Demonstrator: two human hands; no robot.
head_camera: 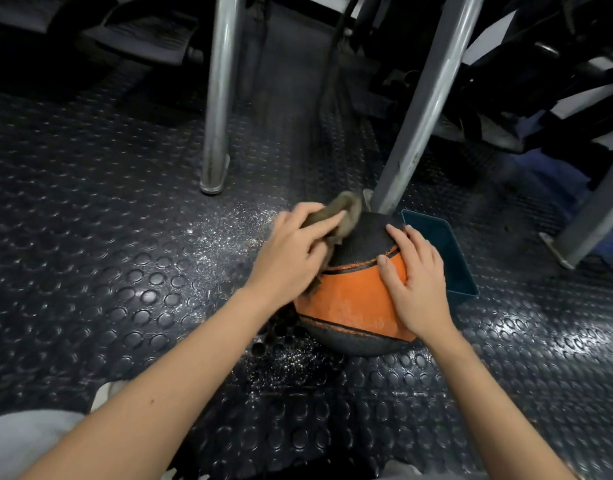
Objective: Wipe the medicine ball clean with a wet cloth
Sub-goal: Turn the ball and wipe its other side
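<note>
Left hand [291,252] grips a crumpled grey-brown cloth [343,211] against the round orange-and-black medicine ball [350,299]; right hand [417,284] rests flat on it, fingers spread.

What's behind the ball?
A slanted metal leg rises behind the ball, and a blue tray sits behind it to the right. The ball hides where the leg meets the floor, and the right hand covers part of the tray.
</note>
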